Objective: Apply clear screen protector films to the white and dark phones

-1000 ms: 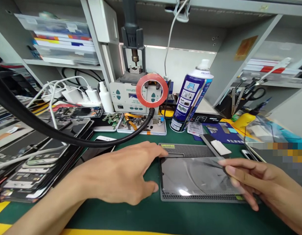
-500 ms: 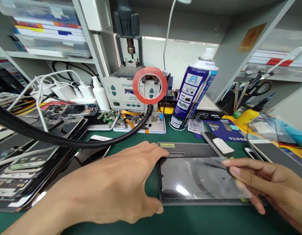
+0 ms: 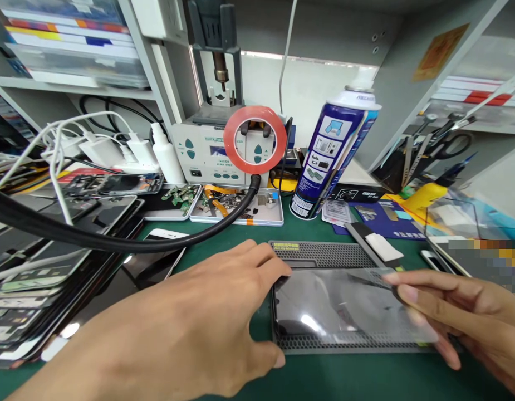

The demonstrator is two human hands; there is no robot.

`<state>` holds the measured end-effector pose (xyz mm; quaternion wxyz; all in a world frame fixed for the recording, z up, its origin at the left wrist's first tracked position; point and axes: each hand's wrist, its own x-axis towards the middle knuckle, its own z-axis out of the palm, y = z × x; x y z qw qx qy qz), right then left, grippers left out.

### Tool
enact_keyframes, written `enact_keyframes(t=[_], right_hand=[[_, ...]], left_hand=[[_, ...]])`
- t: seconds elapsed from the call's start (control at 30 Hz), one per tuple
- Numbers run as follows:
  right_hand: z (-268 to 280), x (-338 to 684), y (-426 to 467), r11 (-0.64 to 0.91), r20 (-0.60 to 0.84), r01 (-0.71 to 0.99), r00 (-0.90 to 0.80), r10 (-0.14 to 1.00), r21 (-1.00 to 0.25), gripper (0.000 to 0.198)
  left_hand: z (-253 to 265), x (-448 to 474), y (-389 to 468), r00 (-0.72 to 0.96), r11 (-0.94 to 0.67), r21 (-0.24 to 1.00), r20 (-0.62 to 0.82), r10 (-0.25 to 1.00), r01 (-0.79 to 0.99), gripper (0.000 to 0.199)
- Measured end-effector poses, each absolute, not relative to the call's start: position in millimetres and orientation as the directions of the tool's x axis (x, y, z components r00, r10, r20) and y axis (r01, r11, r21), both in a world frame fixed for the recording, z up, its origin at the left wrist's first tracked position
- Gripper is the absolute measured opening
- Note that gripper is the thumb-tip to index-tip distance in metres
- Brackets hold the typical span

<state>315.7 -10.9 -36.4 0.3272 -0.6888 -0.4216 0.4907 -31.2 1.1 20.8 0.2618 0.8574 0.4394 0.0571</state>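
Observation:
A dark phone (image 3: 307,303) lies flat, screen up, on a grey perforated mat (image 3: 328,253). Over its screen extends a clear film (image 3: 366,306), whose right end is lifted and pinched between the thumb and fingers of my right hand (image 3: 470,312). At the phone's left end is my left hand (image 3: 211,312), spread. Its index fingertip is at the upper left corner, and its thumb is apart, by the mat's lower left edge. Whether the left fingertip presses the film or the phone's edge is hard to make out.
A spray can (image 3: 332,150) stands behind the mat. A black hose (image 3: 173,243) loops across the left from a soldering station (image 3: 219,153) with a red tape ring (image 3: 230,139). Phone parts (image 3: 44,301) are piled at left; a shallow tray (image 3: 236,206) holds small parts. A white pad (image 3: 384,246) lies behind the mat.
The view has shifted slightly. My right hand has moved a little rightward with the film's end. My left hand stays at the phone's left end, its fingers still spread.

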Motion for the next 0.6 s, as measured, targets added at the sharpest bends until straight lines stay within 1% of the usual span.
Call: enact_keyframes(t=[0.27, 0.47, 0.6], right_hand=[[-40.5, 319.9, -9.9, -0.435, -0.407, 0.28, 0.156, 0.9, -0.856, 0.058], [-40.2, 320.4, -13.6, -0.377, -0.355, 0.316, 0.127, 0.926, -0.871, 0.052], [-39.5, 320.5, -13.9, -0.374, -0.358, 0.322, 0.109, 0.927, -0.87, 0.052]], left_hand=[[20.8, -26.1, 2.9, 0.641, -0.531, 0.523, -0.039, 0.766, 0.666, 0.043], [19.0, -25.6, 2.1, 0.645, -0.547, 0.521, -0.009, 0.764, 0.655, 0.032], [18.0, -26.4, 2.9, 0.647, -0.558, 0.501, -0.004, 0.763, 0.661, 0.026]])
